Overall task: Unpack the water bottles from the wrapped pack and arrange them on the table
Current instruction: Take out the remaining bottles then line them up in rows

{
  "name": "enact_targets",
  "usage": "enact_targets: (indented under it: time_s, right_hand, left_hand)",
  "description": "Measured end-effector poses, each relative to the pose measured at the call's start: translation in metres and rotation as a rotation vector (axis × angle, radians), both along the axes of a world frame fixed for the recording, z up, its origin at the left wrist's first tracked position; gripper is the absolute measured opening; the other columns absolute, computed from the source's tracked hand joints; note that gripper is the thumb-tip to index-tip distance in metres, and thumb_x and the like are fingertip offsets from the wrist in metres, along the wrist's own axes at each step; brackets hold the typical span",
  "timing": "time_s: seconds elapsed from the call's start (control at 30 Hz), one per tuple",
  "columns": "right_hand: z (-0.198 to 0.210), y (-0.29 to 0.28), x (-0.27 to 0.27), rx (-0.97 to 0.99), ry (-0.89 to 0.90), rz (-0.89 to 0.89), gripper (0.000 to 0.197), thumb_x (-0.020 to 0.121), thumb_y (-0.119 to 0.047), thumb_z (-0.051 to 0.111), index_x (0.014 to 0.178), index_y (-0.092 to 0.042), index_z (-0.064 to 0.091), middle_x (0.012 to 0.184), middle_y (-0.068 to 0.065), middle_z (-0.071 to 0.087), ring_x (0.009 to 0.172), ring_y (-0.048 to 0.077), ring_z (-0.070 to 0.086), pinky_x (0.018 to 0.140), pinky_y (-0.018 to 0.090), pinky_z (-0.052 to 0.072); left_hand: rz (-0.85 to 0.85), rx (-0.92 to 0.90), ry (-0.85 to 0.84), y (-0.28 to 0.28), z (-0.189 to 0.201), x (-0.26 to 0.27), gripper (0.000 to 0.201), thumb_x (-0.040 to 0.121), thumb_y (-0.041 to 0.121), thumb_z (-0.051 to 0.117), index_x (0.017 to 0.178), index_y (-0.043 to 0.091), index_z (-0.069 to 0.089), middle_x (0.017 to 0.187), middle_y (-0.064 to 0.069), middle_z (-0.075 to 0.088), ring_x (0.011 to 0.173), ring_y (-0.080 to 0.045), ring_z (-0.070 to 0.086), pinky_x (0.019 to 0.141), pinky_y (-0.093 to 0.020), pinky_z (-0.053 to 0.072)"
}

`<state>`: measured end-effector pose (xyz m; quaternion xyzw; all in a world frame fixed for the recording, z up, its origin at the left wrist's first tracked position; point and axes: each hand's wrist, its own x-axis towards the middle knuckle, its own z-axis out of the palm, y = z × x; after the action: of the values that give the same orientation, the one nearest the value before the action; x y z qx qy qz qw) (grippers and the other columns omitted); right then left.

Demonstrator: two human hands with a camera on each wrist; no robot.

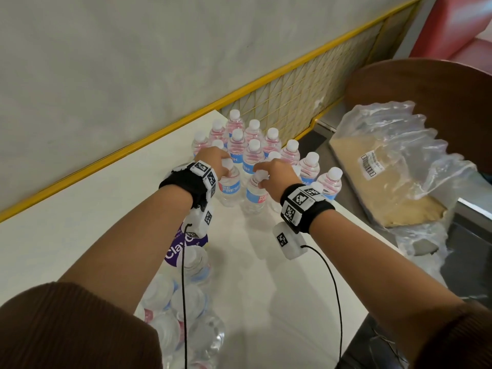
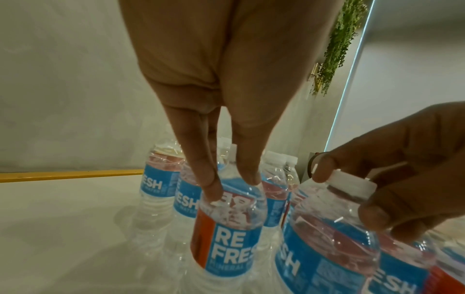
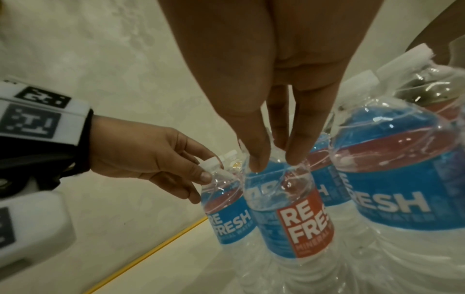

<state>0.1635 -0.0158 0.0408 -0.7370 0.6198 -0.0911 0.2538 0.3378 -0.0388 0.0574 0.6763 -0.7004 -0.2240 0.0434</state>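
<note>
Several upright water bottles (image 1: 253, 145) with blue and red labels stand grouped at the white table's (image 1: 80, 235) far end. My left hand (image 1: 225, 166) pinches the cap of the front left bottle (image 1: 230, 186); its fingertips (image 2: 214, 191) reach down over that bottle's (image 2: 229, 228) shoulder. My right hand (image 1: 262, 177) pinches the top of the bottle beside it (image 1: 254, 197), seen close in the right wrist view (image 3: 289, 214). Both bottles stand upright. The wrapped pack (image 1: 186, 302) with several bottles lies near me, under my left forearm.
A yellow-framed mesh panel (image 1: 306, 86) and a wall run behind the table. On a brown chair (image 1: 426, 83) to the right lie loose plastic wrap (image 1: 394, 145) and a cardboard sheet (image 1: 372, 187). Wrist-camera cables (image 1: 335, 288) hang over the table.
</note>
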Motion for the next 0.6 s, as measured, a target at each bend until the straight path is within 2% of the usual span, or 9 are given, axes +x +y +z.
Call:
enact_targets:
  time_s: [0.1, 0.17, 0.27, 0.33, 0.4, 0.47, 0.5, 0.6]
  right_hand:
    - [0.001, -0.001, 0.002, -0.040, 0.039, 0.013, 0.041, 0.089, -0.007, 0.057, 0.127, -0.021, 0.058, 0.118, 0.016, 0.051, 0.112, 0.033, 0.052, 0.092, 0.034, 0.042]
    - [0.002, -0.003, 0.002, -0.057, 0.059, 0.031, 0.042, 0.089, -0.003, 0.055, 0.127, -0.022, 0.059, 0.117, 0.016, 0.053, 0.110, 0.034, 0.053, 0.090, 0.034, 0.043]
    - [0.006, -0.003, 0.003, -0.030, 0.071, 0.046, 0.045, 0.088, 0.000, 0.051, 0.128, -0.022, 0.057, 0.120, 0.016, 0.052, 0.113, 0.033, 0.052, 0.092, 0.034, 0.044]
    - [0.008, -0.002, 0.004, -0.022, 0.067, 0.032, 0.043, 0.088, -0.010, 0.058, 0.129, -0.021, 0.055, 0.123, 0.014, 0.052, 0.115, 0.032, 0.052, 0.093, 0.035, 0.044]
    - [0.008, -0.001, 0.005, -0.024, 0.037, -0.031, 0.047, 0.086, -0.027, 0.063, 0.131, -0.019, 0.052, 0.125, 0.013, 0.053, 0.116, 0.029, 0.052, 0.093, 0.036, 0.044]
    - [0.010, -0.001, 0.005, -0.023, 0.017, -0.085, 0.047, 0.087, -0.033, 0.062, 0.128, -0.013, 0.054, 0.124, 0.012, 0.056, 0.114, 0.028, 0.054, 0.090, 0.035, 0.046]
    - [0.010, -0.001, 0.005, -0.015, 0.016, -0.088, 0.044, 0.088, -0.031, 0.061, 0.126, -0.011, 0.056, 0.122, 0.013, 0.058, 0.112, 0.028, 0.055, 0.089, 0.034, 0.047]
    - [0.014, -0.005, 0.006, 0.007, 0.041, -0.043, 0.040, 0.090, -0.023, 0.059, 0.129, -0.013, 0.056, 0.124, 0.013, 0.058, 0.114, 0.028, 0.055, 0.091, 0.031, 0.045]
  left_hand:
    - [-0.009, 0.005, 0.009, -0.003, -0.004, -0.001, 0.034, 0.084, 0.022, 0.065, 0.116, 0.010, 0.063, 0.115, -0.015, 0.065, 0.103, -0.035, 0.062, 0.091, -0.034, 0.050]
    - [-0.006, 0.019, 0.031, -0.005, -0.006, -0.002, 0.038, 0.088, 0.029, 0.062, 0.122, 0.012, 0.059, 0.121, -0.013, 0.062, 0.106, -0.034, 0.061, 0.091, -0.034, 0.048]
    - [0.021, 0.015, 0.061, -0.008, -0.007, -0.004, 0.043, 0.091, 0.028, 0.059, 0.131, 0.011, 0.055, 0.127, -0.014, 0.060, 0.111, -0.035, 0.059, 0.095, -0.035, 0.046]
    - [0.020, 0.001, 0.080, -0.008, -0.008, -0.004, 0.044, 0.091, 0.027, 0.059, 0.131, 0.010, 0.055, 0.126, -0.015, 0.060, 0.110, -0.035, 0.060, 0.093, -0.035, 0.046]
    - [0.028, -0.002, 0.071, -0.008, -0.009, -0.005, 0.043, 0.091, 0.030, 0.058, 0.129, 0.010, 0.056, 0.126, -0.015, 0.061, 0.108, -0.035, 0.061, 0.090, -0.033, 0.046]
    - [0.038, 0.006, 0.056, -0.008, -0.010, -0.004, 0.041, 0.092, 0.033, 0.053, 0.126, 0.012, 0.057, 0.126, -0.014, 0.061, 0.108, -0.033, 0.061, 0.085, -0.029, 0.044]
    - [0.054, 0.012, 0.071, -0.008, -0.010, -0.002, 0.040, 0.092, 0.034, 0.051, 0.125, 0.012, 0.058, 0.127, -0.013, 0.061, 0.109, -0.033, 0.060, 0.085, -0.029, 0.044]
    - [0.077, 0.038, 0.070, -0.007, -0.012, -0.001, 0.043, 0.095, 0.035, 0.048, 0.133, 0.013, 0.052, 0.136, -0.010, 0.055, 0.120, -0.031, 0.055, 0.099, -0.033, 0.043]
